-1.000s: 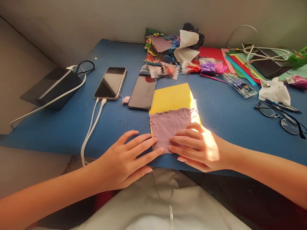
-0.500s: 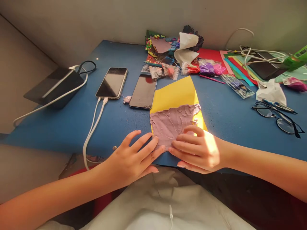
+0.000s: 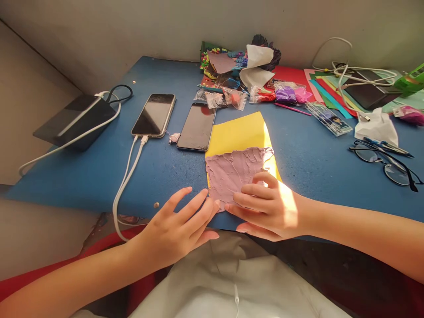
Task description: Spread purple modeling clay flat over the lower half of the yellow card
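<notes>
A yellow sheet (image 3: 236, 134) lies at the table's front edge, its near part covered by a thin, uneven layer of mauve clay (image 3: 232, 170). My left hand (image 3: 185, 221) has its fingers spread, with fingertips at the near left corner of the clay. On the near right part of the clay rest the fingertips of my right hand (image 3: 265, 207), fingers slightly bent and apart. Neither hand grips anything. Part of the sheet's right side is hidden under my right hand.
Two phones (image 3: 154, 115) (image 3: 196, 126) lie left of the sheet, one with white cables. Behind are clay packets (image 3: 285, 93) and a craft pile (image 3: 221, 62). Glasses (image 3: 395, 172), pens and white tissue (image 3: 376, 126) lie right. A black box (image 3: 77, 121) stands far left.
The yellow sheet's far edge has dropped a little toward me. Both hands have shifted slightly left, my left fingertips moving a little back from the clay.
</notes>
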Motion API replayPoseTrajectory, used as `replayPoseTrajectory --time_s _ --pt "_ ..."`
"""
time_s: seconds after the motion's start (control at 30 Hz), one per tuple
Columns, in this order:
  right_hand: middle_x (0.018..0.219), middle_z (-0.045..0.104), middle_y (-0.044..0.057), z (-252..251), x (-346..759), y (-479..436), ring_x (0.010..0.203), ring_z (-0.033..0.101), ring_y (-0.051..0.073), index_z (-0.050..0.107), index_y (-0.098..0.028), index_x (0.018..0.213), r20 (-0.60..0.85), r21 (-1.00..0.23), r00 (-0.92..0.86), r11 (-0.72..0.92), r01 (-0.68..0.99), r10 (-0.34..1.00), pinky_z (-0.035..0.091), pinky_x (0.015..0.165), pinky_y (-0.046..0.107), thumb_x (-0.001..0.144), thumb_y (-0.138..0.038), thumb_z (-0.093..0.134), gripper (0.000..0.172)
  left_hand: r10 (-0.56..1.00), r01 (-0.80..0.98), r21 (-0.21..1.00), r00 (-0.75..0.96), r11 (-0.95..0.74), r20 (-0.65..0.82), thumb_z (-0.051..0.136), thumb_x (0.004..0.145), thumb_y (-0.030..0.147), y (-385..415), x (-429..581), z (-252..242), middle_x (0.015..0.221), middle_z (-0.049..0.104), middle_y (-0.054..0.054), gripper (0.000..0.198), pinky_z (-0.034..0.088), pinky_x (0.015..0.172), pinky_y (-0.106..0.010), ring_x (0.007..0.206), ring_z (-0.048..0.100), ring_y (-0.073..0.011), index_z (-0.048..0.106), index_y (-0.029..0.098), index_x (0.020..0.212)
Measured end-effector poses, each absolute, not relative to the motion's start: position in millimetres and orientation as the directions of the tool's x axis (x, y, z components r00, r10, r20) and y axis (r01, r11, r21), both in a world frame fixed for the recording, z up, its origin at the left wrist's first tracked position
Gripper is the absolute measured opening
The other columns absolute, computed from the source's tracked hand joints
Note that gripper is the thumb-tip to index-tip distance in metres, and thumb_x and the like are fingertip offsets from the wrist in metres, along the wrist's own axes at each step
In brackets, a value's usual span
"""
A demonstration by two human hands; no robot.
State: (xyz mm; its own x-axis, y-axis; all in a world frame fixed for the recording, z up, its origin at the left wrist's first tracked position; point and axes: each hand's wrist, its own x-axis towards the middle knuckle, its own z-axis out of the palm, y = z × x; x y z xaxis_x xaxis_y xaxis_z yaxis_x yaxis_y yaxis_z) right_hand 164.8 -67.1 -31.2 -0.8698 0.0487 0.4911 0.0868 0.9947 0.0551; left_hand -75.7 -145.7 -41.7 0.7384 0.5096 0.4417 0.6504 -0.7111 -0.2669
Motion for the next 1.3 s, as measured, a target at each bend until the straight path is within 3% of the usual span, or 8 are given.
replayPoseTrajectory --time_s 0.17,0.37,0.57,0.7,1.07,1.3 --pt "0.087 0.068 0.006 -32 165 -65 0.077 0.052 0.017 0.066 -0.011 0.103 0.481 0.013 -0.875 0.997 0.073 0.058 0.039 0.073 0.036 0.1 -0.033 0.041 0.034 0.536 0.674 -0.231 0.712 -0.701 0.453 0.052 0.098 0.029 -151 -75 -45 0.095 0.073 -0.009 0.028 0.045 0.098 -0.041 0.099 0.067 -0.0225 0.069 0.008 0.106" --pt "0.091 0.066 0.008 -35 166 -63 0.077 0.05 0.019 0.065 -0.012 0.103 0.508 -0.043 -0.857 0.997 0.071 0.083 0.038 0.074 0.036 0.1 -0.034 0.041 0.034 0.526 0.745 -0.117 0.564 -0.657 0.636 0.031 0.103 0.036 -163 -71 -58 0.09 0.068 -0.012 0.047 0.044 0.09 -0.043 0.087 0.062 -0.0215 0.068 0.006 0.105" --pt "0.102 0.069 0.01 -34 165 -63 0.088 0.054 0.021 0.064 -0.011 0.11 0.449 -0.098 -0.887 0.993 0.072 0.108 0.039 0.076 0.037 0.1 -0.035 0.042 0.034 0.507 0.81 -0.143 0.482 -0.569 0.715 0.034 0.101 0.037 -172 -75 -67 0.087 0.058 -0.011 0.047 0.042 0.079 -0.038 0.077 0.054 -0.019 0.07 0.008 0.099" --pt "0.108 0.069 0.01 -35 165 -64 0.099 0.056 0.022 0.062 -0.011 0.114 0.427 -0.133 -0.895 0.988 0.077 0.127 0.039 0.08 0.038 0.099 -0.033 0.043 0.032 0.534 0.834 -0.115 0.445 -0.54 0.718 0.035 0.1 0.036 -173 -74 -71 0.088 0.058 -0.011 0.046 0.041 0.078 -0.038 0.078 0.053 -0.0198 0.07 0.007 0.099" --pt "0.106 0.069 0.011 -35 164 -63 0.101 0.057 0.022 0.063 -0.01 0.114 0.429 -0.155 -0.894 0.985 0.072 0.133 0.042 0.08 0.038 0.099 -0.032 0.045 0.032 0.577 0.865 -0.112 0.417 -0.489 0.702 0.029 0.102 0.043 -173 -60 -72 0.096 0.061 -0.013 0.051 0.038 0.082 -0.04 0.085 0.053 -0.0224 0.072 0.016 0.105" --pt "0.106 0.069 0.011 -35 164 -64 0.098 0.058 0.022 0.063 -0.01 0.114 0.423 -0.152 -0.896 0.986 0.074 0.133 0.041 0.077 0.037 0.098 -0.031 0.045 0.031 0.649 0.9 -0.142 0.4 -0.413 0.647 0.049 0.094 0.026 -178 -55 -60 0.096 0.066 -0.013 0.028 0.036 0.079 -0.04 0.088 0.055 -0.0237 0.071 0.015 0.106"
